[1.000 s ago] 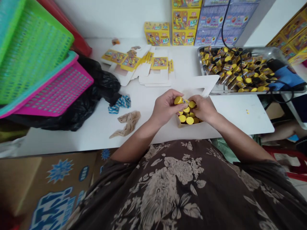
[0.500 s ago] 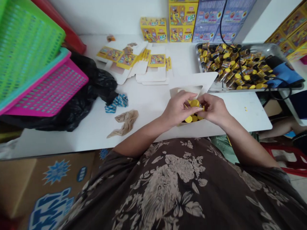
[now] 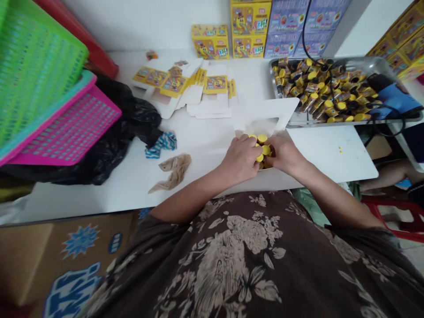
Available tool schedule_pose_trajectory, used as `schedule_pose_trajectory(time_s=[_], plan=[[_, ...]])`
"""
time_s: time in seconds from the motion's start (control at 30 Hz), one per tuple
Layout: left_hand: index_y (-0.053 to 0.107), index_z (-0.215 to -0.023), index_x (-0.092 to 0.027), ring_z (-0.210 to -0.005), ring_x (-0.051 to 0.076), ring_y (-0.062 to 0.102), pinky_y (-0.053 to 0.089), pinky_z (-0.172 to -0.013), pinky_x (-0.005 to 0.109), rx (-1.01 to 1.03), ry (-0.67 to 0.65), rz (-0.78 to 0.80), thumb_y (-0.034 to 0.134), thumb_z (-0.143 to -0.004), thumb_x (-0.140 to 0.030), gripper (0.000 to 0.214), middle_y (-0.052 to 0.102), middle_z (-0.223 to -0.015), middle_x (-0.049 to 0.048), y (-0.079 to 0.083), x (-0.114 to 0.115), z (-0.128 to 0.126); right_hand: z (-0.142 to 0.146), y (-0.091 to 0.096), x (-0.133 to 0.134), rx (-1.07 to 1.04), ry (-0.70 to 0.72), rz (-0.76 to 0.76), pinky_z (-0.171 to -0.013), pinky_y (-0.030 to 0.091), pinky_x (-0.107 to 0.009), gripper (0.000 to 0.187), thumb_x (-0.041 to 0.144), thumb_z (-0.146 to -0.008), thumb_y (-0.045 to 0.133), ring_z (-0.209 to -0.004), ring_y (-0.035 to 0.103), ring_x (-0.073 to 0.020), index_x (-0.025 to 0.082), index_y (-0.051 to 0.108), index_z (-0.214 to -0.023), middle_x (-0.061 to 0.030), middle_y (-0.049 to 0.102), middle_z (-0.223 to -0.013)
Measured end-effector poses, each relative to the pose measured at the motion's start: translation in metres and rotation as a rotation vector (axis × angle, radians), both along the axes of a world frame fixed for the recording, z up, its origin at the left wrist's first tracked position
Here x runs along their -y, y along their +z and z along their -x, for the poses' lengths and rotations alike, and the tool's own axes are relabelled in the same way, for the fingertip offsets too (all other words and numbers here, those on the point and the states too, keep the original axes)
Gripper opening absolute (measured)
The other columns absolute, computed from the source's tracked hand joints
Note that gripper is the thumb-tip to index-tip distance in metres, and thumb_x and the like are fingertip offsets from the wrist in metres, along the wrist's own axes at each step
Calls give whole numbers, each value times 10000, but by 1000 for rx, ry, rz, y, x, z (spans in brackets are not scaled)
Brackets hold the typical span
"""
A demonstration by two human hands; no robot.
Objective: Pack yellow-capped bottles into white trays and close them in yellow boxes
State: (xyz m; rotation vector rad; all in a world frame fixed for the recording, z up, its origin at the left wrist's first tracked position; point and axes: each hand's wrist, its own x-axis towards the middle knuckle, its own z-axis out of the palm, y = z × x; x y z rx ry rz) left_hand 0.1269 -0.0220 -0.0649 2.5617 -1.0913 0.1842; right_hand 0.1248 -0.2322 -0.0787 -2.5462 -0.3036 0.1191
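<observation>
A small white carton [image 3: 285, 108] stands on the table in front of me, its lid flap raised at the back. Several little jars with yellow caps [image 3: 262, 138] are packed inside it. My left hand [image 3: 241, 155] is at the carton's left side, fingers curled over yellow-capped jars. From the right, my right hand [image 3: 284, 152] reaches in with its fingers closed against the jars at that side. Both hands hide much of the carton's walls, and the fingertips are partly out of sight.
A metal tray [image 3: 331, 124] of similar jars, with a blue tool [image 3: 395, 99] and black cord, is at the right. Flattened yellow-white cartons [image 3: 208, 108] lie behind left. A beige cloth [image 3: 174, 170] and plastic baskets [image 3: 71, 126] are left. Filled-looking boxes [image 3: 250, 26] are stacked behind.
My hands have come apart slightly and moved lower over the carton. The left hand has turned back-up over the jars, and the right has reached further into the carton's right side.
</observation>
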Motion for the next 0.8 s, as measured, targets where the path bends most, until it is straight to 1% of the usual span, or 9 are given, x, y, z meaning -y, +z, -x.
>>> schedule_pose_trajectory(time_s=[0.13,0.23,0.33,0.43,0.5,0.57,0.67,0.73,0.8], plan=[[741,-884,-192,-941,256,599,497,-831,405,17,-36,127,773,-931,-292,114,652,-934,68,-6,-11,-1,4,-1,3,2,-12,-33,-771,533,-368,346,137,-756,776,-820,647,-225,191,711,-1091,-68,730,-985],[746,-936,-206,-907,229,599,519,-834,378,62,-39,271,746,-987,-375,177,657,-925,49,-10,-19,-5,6,-7,4,61,21,-47,-821,574,-397,314,140,-782,762,-895,692,-252,198,738,-1089,-92,755,-1054],[761,-953,-211,-883,218,605,525,-808,357,138,-74,346,721,-1016,-391,195,652,-899,42,-14,-22,-8,11,-7,4,114,83,-56,-876,601,-424,330,119,-799,730,-977,723,-276,195,762,-1119,-112,772,-1101],[762,-917,-211,-845,207,597,525,-793,357,205,-100,367,708,-1027,-380,209,653,-878,39,-17,-22,-6,16,5,10,154,117,-121,-839,610,-404,334,145,-825,717,-914,727,-243,203,776,-1148,-106,783,-1138],[759,-903,-211,-827,203,596,529,-775,358,223,-79,410,709,-1025,-356,196,667,-870,39,-17,-23,-4,10,16,26,206,69,-203,-780,603,-381,258,211,-873,703,-828,711,-214,219,788,-1117,-86,786,-1092],[757,-894,-223,-816,197,609,537,-760,356,222,-26,484,719,-1017,-319,161,680,-850,31,-16,-26,-3,-14,24,51,277,-69,-274,-754,597,-381,159,282,-902,693,-793,702,-218,226,785,-1018,-69,771,-987],[744,-887,-244,-792,179,631,539,-721,335,230,71,631,741,-1004,-269,119,697,-814,7,-15,-29,-4,-79,23,98,364,-408,-265,-796,609,-438,128,344,-881,704,-829,710,-270,222,731,-904,-64,719,-861],[744,-915,-250,-765,166,633,527,-672,316,243,142,718,748,-1001,-258,86,711,-811,-2,-17,-30,-6,-127,18,124,364,-601,-113,-920,608,-530,180,360,-868,742,-956,723,-330,211,727,-966,-94,725,-918],[750,-948,-253,-747,160,630,509,-629,305,246,219,774,750,-1001,-270,56,728,-825,0,-19,-31,-7,-166,11,140,317,-688,51,-1056,557,-594,310,343,-839,826,-1143,710,-390,171,731,-1078,-176,735,-1131]])
